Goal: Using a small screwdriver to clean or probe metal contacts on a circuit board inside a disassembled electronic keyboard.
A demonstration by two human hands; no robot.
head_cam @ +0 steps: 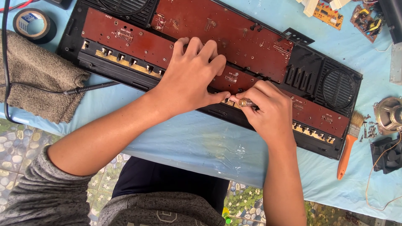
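Observation:
An opened black electronic keyboard chassis [322, 79] lies across the blue table cover, its brown circuit boards [234, 33] facing up. My left hand [190, 75] rests flat on the boards near the middle, fingers curled over the upper board's edge. My right hand [268, 111] sits just to its right and pinches a small screwdriver [245, 102] with a metal collar, its tip hidden at the front board's edge. The thumb of my left hand touches the tool's end.
A grey towel [37, 77] and a black tape roll [33, 24] lie at the left, with a black cable [90, 87] over the towel. An orange-handled brush [348, 146], loose screws [368, 129], a speaker [389, 115] and a small fan [387, 155] sit at the right. Small circuit boards [331, 12] lie at the top.

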